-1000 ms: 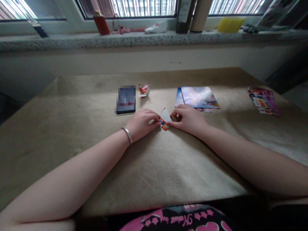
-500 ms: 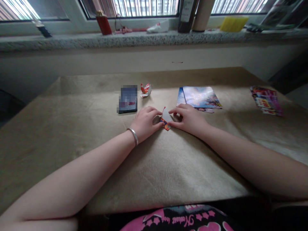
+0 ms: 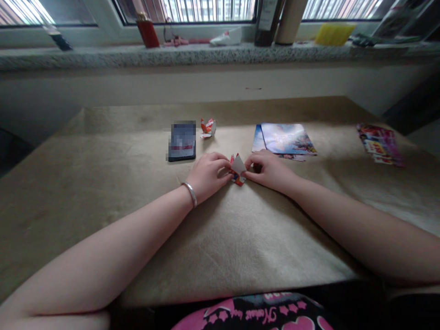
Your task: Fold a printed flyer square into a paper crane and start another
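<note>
Between my hands, just above the table or on it, is a small piece of folded paper (image 3: 239, 166), white on one face and patterned red, orange and blue on the other. My left hand (image 3: 210, 173) pinches its left edge with thumb and fingertips; a silver bangle circles that wrist. From the right, my right hand (image 3: 268, 168) has thumb and index finger closed on the opposite edge. Beyond my left hand stands a folded red-and-white paper figure (image 3: 208, 129), touched by neither hand.
A phone (image 3: 182, 141) with a blurred screen lies left of the paper figure. Glossy picture sheets (image 3: 287, 139) are stacked behind my right hand, and colourful cards (image 3: 380, 144) lie far right. A windowsill (image 3: 206, 56) holding bottles and a yellow sponge-like block (image 3: 334, 35) runs along the back.
The folded paper has turned and opened a little, with its white flap now showing as a broader pointed shape. My right fingers have shifted slightly; the arms stay in place.
</note>
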The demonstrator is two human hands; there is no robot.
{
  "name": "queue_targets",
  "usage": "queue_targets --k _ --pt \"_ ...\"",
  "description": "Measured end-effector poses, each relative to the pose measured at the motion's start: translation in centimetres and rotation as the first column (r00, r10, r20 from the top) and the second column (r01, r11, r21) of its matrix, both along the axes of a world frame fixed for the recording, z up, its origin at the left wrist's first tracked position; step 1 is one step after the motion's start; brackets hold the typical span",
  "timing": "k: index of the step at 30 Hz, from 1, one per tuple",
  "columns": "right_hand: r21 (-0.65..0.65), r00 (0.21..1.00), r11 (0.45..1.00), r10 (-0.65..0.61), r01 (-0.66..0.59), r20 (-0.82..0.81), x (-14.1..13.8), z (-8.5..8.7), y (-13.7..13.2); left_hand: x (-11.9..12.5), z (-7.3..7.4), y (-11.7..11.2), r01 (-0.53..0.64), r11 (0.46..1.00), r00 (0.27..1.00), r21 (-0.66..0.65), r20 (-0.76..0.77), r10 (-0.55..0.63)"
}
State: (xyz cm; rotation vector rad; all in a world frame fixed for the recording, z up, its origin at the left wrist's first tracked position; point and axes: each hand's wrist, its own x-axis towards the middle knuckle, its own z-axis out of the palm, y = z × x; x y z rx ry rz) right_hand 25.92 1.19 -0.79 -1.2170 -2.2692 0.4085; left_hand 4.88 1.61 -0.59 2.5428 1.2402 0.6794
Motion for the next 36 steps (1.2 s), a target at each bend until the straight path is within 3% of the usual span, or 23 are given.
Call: queue_targets --k 8,13,22,36 --pt "0.068 0.999 0.998 0.013 -0.016 0.046 -0.1 0.0 0.0 0.0 -0.7 1.1 0.056 0.996 0.998 0.065 -0.046 -0.053" --pt "0.15 0.994 0.983 0.1 -0.107 0.054 0.3 -0.4 0.3 -0.2 -0.7 1.4 0.139 0.982 0.988 0.125 -0.084 -0.129" --pt "0.171 0.967 0.957 0.209 -0.233 0.147 0.9 0.0 -0.2 -0.7 -0.1 1.0 0.303 0.938 0.946 0.166 -0.167 -0.276" --pt "0.175 0.957 0.958 0.186 -0.227 0.222 0.9 0.5 -0.6 -0.7 0.2 0.7 0.34 0.924 0.924 0.176 -0.247 -0.293"
